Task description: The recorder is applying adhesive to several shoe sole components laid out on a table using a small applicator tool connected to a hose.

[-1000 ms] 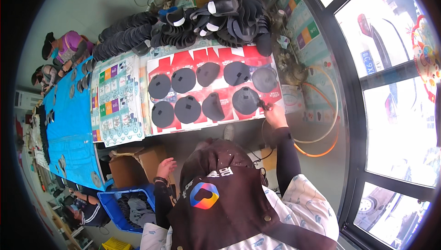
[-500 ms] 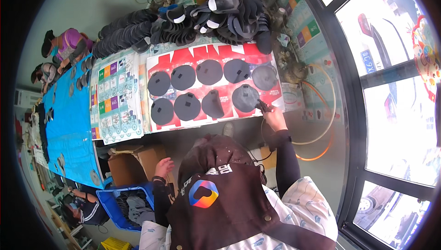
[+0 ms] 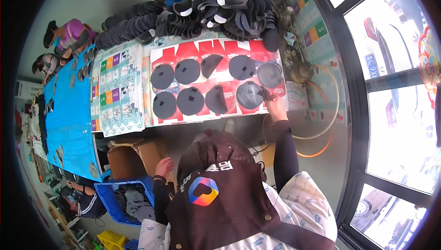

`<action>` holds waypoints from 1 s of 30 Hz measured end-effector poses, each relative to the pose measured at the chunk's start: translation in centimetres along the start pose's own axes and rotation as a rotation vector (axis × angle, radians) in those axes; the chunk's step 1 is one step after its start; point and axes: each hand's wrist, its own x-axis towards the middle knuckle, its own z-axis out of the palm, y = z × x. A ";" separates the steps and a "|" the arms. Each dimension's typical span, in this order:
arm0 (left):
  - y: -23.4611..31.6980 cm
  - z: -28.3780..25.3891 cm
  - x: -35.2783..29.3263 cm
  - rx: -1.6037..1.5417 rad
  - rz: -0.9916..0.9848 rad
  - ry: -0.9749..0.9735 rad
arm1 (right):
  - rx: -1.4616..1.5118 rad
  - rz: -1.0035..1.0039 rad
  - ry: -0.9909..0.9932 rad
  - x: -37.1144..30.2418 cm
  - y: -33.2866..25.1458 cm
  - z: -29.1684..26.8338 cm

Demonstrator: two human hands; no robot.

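Note:
My right hand (image 3: 276, 107) grips a dark spray gun (image 3: 268, 94) at the right end of the table. Its nozzle end is beside a black round piece (image 3: 249, 94) whose top looks greyish and damp. Several such pieces lie in two rows on a red and white printed sheet (image 3: 161, 58). One in the upper row (image 3: 211, 65) and one in the lower row (image 3: 217, 99) are folded to half-rounds. At the far right a round piece (image 3: 270, 75) looks shiny grey. My left hand (image 3: 164, 166) hangs off the table's near side, fingers loosely apart, holding nothing.
Black curved pieces (image 3: 234, 11) are heaped along the table's back. Pale and orange hoses (image 3: 337, 98) loop at the right. A cardboard box (image 3: 126, 160) and a blue crate (image 3: 108, 199) stand at the lower left. Other people work beside the blue-covered table (image 3: 69, 121).
The third upper-row piece was flat and round; now it is folded. The piece beside the spray gun has turned greyer. The view has shifted slightly; my left hand stays low.

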 end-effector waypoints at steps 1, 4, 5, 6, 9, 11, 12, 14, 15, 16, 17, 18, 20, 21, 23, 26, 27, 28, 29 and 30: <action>-0.3 -0.1 0.0 0.012 -0.059 0.029 | 0.044 0.054 0.011 0.0 -0.1 0.0; -1.0 -0.3 0.1 0.005 -0.108 0.040 | -0.025 0.005 -0.257 -0.1 0.1 -0.3; -1.1 -0.3 0.1 -0.010 -0.074 0.002 | -0.115 0.013 -0.350 0.1 0.4 -0.4; -1.2 -0.3 0.1 0.005 -0.081 0.017 | -0.147 0.040 -0.348 0.0 0.7 -0.4; -1.2 -0.3 0.0 0.029 -0.085 0.033 | -0.259 -0.141 -0.084 0.1 2.1 -0.6; -1.1 -0.4 0.0 0.043 -0.084 0.033 | -0.157 -0.031 0.060 0.4 2.8 -0.8; -1.0 -0.4 0.0 0.038 -0.089 0.033 | -0.140 -0.039 0.068 0.3 3.0 -0.9; -0.9 -0.5 -0.1 0.035 -0.090 0.030 | -0.146 -0.080 -0.003 -0.2 3.0 -0.9; -0.8 -0.5 -0.1 0.025 -0.100 0.031 | -0.142 -0.114 -0.055 -0.7 2.6 -0.8; -0.8 -0.6 -0.1 0.034 -0.131 0.064 | -0.073 0.026 -0.205 -1.1 2.2 -1.1; -0.8 -0.7 -0.2 0.011 -0.111 0.038 | -0.063 -0.003 -0.205 -1.9 1.6 -1.3; -0.8 -0.8 -0.3 -0.009 -0.091 0.016 | 0.053 -0.054 -0.197 -2.6 0.8 -1.2; -0.8 -1.1 -0.8 -0.048 -0.063 0.029 | 0.413 0.039 -0.234 -3.6 -1.5 -0.5; -0.7 -1.2 -0.9 -0.024 -0.066 0.026 | 0.527 0.043 -0.319 -4.0 -2.5 -0.6; -0.7 -1.4 -1.3 -0.005 -0.062 0.021 | 0.671 0.006 -0.434 -4.9 -4.3 0.8; -1.1 -1.9 -1.7 -0.009 -0.044 0.021 | 0.324 -0.122 -0.473 -4.9 -6.1 4.1; -1.5 -2.2 -2.0 -0.027 -0.049 0.046 | 0.255 -0.188 -0.480 -4.7 -6.4 5.6; -2.1 -2.5 -2.2 -0.036 -0.084 0.097 | 0.173 -0.203 -0.437 -4.2 -6.6 6.6; -2.9 -2.8 -2.5 -0.059 -0.048 0.073 | 0.147 -0.203 -0.432 -3.7 -6.7 7.7; -3.9 -3.3 -2.8 -0.049 -0.047 0.079 | 0.076 -0.188 -0.264 -3.2 -6.9 9.0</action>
